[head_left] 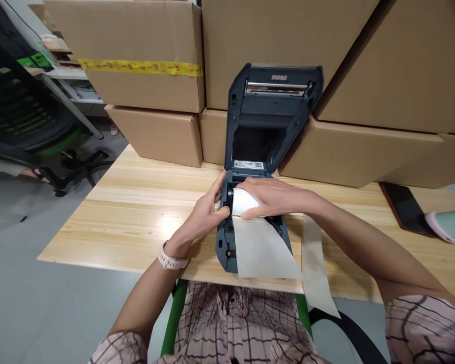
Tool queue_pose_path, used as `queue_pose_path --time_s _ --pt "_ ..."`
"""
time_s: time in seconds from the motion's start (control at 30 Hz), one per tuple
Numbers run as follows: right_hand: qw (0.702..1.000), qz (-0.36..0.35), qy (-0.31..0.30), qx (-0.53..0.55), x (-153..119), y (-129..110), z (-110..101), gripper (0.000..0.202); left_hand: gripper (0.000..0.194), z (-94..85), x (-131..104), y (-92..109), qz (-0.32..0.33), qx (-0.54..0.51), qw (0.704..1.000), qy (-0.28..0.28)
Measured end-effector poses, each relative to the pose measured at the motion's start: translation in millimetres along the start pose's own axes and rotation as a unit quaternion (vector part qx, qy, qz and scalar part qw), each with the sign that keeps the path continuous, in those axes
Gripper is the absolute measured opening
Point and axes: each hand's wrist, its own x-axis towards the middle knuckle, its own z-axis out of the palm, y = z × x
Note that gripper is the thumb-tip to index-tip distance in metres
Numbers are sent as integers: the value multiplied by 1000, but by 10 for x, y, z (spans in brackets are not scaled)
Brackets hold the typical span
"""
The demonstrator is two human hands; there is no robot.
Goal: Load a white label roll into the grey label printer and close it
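Observation:
A dark grey label printer [222,237] stands on the table with its lid [275,119] raised. Inside it sits a white roll of label paper [243,201], and a loose strip [263,250] from it runs out over the printer's front. My right hand [269,194] is closed over the roll, fingers at the far side and thumb on the near side. On the printer's left edge, my left hand [208,210] grips with its thumb against the black roll holder [229,198] and its fingers along the outer wall. The roll's right end is hidden under my right hand.
A second paper strip [316,263] hangs over the table's front edge, right of the printer. Cardboard boxes [273,45] are stacked behind the printer. A phone [404,207] and a green-and-pink cup [451,226] lie at the right. An office chair [26,111] stands at the left.

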Motion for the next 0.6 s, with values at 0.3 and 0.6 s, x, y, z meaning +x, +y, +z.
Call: queue_pose_path --time_s 0.3,0.6 --pt "994 -97 43 40 -915 -464 390 62 91 5 -17 4 5 24 1000 3" --pt "993 -89 65 38 -971 -467 522 57 87 26 -5 12 11 13 1000 8"
